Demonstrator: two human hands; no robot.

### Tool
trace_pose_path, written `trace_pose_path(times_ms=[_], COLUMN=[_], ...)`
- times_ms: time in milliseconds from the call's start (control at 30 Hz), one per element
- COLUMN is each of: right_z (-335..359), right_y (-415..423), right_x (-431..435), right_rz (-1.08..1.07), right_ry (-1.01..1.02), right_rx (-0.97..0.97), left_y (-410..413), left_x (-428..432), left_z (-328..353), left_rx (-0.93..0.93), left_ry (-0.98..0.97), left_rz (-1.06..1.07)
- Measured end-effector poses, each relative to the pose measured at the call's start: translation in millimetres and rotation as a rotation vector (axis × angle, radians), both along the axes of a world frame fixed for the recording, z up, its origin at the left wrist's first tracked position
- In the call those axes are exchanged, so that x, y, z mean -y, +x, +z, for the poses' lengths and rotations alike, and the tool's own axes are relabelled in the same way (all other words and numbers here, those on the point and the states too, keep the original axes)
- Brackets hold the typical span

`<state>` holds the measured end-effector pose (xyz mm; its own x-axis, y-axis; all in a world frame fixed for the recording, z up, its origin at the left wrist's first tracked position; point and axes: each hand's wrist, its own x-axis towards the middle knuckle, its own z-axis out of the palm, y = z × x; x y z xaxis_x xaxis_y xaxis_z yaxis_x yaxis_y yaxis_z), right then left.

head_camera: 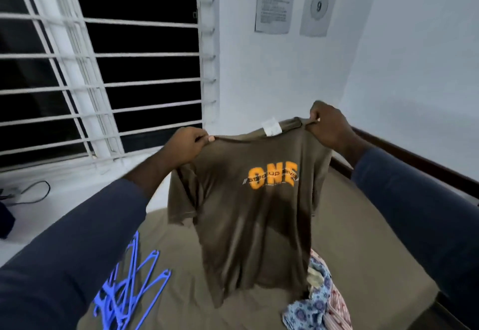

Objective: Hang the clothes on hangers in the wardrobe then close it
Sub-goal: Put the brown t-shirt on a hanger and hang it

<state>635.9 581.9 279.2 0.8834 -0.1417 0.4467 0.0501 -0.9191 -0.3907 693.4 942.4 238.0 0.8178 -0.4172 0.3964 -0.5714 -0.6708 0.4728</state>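
Observation:
An olive-brown T-shirt [254, 215] with orange "ONE" lettering hangs in the air in front of me, above the bed. My left hand [185, 145] pinches its left shoulder and my right hand [328, 127] pinches its right shoulder, stretching the neckline with its white label between them. Several blue plastic hangers [129, 288] lie in a heap on the bed at lower left. More clothes, a blue floral piece and a pink striped one [318, 301], are piled on the bed at lower right, partly hidden by the shirt. No wardrobe is in view.
The bed has a tan sheet [368, 246] and a dark wooden frame [414, 158] along the right wall. A barred window [103, 65] fills the left. A white ledge [51, 195] below it carries a black cable. Two papers [295, 0] hang on the wall.

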Motion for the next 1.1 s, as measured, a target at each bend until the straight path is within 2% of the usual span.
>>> trace_pose_path(times_ms=[33, 67, 133, 167, 233, 300, 333, 400, 467, 533, 600, 633, 733, 767, 900, 933, 1000, 1100], right_z=[8, 9, 10, 14, 29, 49, 56, 65, 74, 84, 92, 94, 92, 92, 102, 101, 97, 94], right_y=[-3, -4, -3, -3, -11, -25, -32, -45, -57, -70, -86, -92, -111, -119, -143, -149, -158, -168], right_x=[1, 4, 16, 22, 32, 37, 39, 42, 46, 48, 53, 58, 69, 73, 75, 75, 72, 71], right_rz=[0.045, 0.086, 0.081, 0.062, 0.040, -0.013, -0.015, 0.008, 0.040, 0.027, -0.014, -0.032, -0.026, -0.033, -0.090, -0.093, -0.048, -0.013], right_ry=[-0.037, -0.149, -0.250, -0.216, -0.124, 0.013, 0.079, 0.169, 0.148, 0.127, 0.210, 0.208, 0.008, -0.018, 0.177, 0.203, 0.161, 0.152], right_rx=[-0.019, -0.121, -0.342, -0.330, -0.175, -0.018, 0.025, 0.046, -0.006, 0.070, 0.238, 0.261, -0.030, -0.031, 0.287, 0.303, 0.180, 0.172], left_y=[-2, -4, -9, -11, -19, -31, -36, -44, -52, -63, -72, -76, -96, -104, -128, -133, -142, -154], left_x=[1, 2, 3, 3, 3, 4, 5, 12, 23, 32, 38, 40, 43, 44, 45, 45, 41, 35], left_z=[12, 21, 38, 43, 50, 51, 52, 55, 63, 74, 82, 84, 90, 92, 101, 102, 102, 101], left_rx=[0.062, 0.111, 0.139, 0.098, -0.056, -0.203, -0.221, -0.178, -0.100, 0.029, 0.193, 0.226, 0.154, 0.169, 0.341, 0.315, 0.225, 0.282], left_ry=[-0.040, -0.076, -0.140, -0.167, -0.167, -0.089, -0.007, 0.182, 0.310, 0.267, 0.123, 0.082, 0.176, 0.167, -0.118, -0.117, 0.029, 0.079], left_rz=[0.009, 0.025, 0.049, 0.055, 0.060, 0.055, 0.070, 0.158, 0.265, 0.364, 0.401, 0.402, 0.404, 0.430, 0.502, 0.481, 0.464, 0.515])
